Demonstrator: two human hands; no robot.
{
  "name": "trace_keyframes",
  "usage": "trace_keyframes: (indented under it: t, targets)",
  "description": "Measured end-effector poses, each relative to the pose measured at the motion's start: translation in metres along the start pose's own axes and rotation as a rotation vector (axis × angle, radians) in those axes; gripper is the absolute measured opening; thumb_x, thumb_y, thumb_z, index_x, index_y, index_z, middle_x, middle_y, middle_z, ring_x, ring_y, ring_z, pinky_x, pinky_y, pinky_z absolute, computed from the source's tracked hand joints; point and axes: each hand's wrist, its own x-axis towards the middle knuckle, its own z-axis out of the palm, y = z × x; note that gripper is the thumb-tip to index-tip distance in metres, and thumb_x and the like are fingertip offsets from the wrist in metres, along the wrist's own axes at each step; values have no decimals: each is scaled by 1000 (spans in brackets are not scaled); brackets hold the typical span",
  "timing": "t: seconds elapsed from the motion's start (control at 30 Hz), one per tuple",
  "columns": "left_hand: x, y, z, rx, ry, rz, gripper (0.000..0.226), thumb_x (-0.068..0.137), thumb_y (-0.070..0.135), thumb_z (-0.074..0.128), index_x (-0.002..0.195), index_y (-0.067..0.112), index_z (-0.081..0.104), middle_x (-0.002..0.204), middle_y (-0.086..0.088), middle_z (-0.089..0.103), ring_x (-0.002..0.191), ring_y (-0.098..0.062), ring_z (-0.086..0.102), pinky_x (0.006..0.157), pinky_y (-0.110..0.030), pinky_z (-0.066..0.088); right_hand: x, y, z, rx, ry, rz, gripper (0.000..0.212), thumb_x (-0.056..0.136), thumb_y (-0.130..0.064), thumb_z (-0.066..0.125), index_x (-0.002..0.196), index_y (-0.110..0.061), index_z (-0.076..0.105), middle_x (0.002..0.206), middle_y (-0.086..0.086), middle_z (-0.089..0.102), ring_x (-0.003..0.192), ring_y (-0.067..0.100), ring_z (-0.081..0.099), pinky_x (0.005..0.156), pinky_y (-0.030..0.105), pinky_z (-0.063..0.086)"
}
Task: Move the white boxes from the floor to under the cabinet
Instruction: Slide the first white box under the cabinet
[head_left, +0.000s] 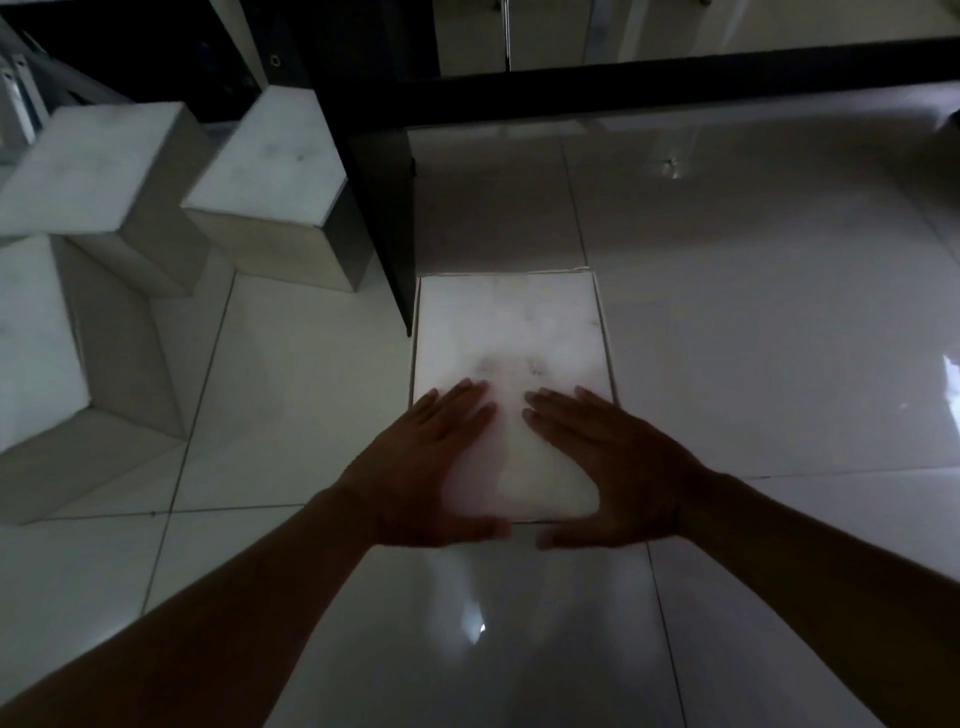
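Note:
A flat white box (511, 332) lies on the glossy tiled floor, its far end close to the black cabinet frame (623, 88). My left hand (431, 473) rests palm-down on the box's near left part, fingers spread, thumb along the near edge. My right hand (608, 467) mirrors it on the near right part. Both hands press flat on the lid rather than gripping it. Three more white boxes stand at the left: one (98, 171) at the far left, one (270, 171) beside the cabinet leg, and a large one (36, 343) at the frame's left edge.
A black cabinet leg (387, 218) stands just left of the flat box's far corner. Under the black top rail, tiled floor (753, 312) stretches to the right and back. Metal parts (21, 93) lean at the top left.

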Motion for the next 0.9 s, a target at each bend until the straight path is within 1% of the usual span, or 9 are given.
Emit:
trace_keyframes:
  t: [0.03,0.1,0.27,0.37,0.5,0.6,0.7,0.8,0.9]
  targets:
    - [-3,-1,0,31,-17,18,123,66,90,47,154,8,20,163,-9,7,150,-21,3,122,-40,8,-2,1,1,-35,-36,4,116,73,-88,44,151,-5,26,160,10,18,148,20,14,120,42,14]
    - [-4,-4,3,68,2,44,126,64,88,54,153,6,21,162,-11,8,150,-24,5,121,-40,9,-1,4,3,-67,-44,-9,116,72,-85,49,151,-3,26,159,12,20,148,21,15,119,42,15]
    - [6,-5,10,30,58,7,114,65,63,71,151,3,27,160,-14,17,149,-26,14,119,-41,20,11,13,9,-36,43,-12,106,71,-69,64,147,-1,34,157,15,26,147,24,21,118,41,20]
    - [15,-8,9,2,87,-56,100,71,51,68,150,5,30,160,-12,20,148,-27,18,116,-43,28,26,23,6,-12,62,-18,100,73,-62,66,146,0,36,156,16,27,146,24,21,118,38,17]
    - [36,-21,12,-30,118,-114,77,84,40,55,148,4,35,159,-14,24,146,-31,22,116,-44,30,52,41,12,-7,116,26,89,77,-51,66,145,0,39,156,14,29,146,21,22,118,34,16]
    - [57,-23,14,-39,233,-197,62,87,11,61,145,0,40,156,-17,30,145,-33,26,116,-43,28,74,49,13,17,190,82,77,81,-36,71,143,-1,43,154,13,35,144,23,29,117,39,26]
    - [80,-28,17,-31,330,-233,59,86,-6,58,142,-5,41,152,-22,35,143,-37,29,116,-44,26,94,52,17,5,223,152,68,84,-24,70,143,-2,44,153,14,37,143,26,31,115,44,30]
    - [97,-40,20,-8,383,-234,60,86,-9,57,143,-6,40,152,-24,34,143,-37,28,117,-41,19,109,55,21,-24,222,223,66,87,-16,66,145,-1,39,154,15,33,145,27,27,118,43,22]
    - [112,-52,22,-3,401,-229,63,88,-9,55,146,-4,34,155,-22,28,146,-34,20,119,-41,16,121,57,23,-73,241,272,62,90,-9,61,146,0,37,154,17,33,145,29,26,118,44,18]
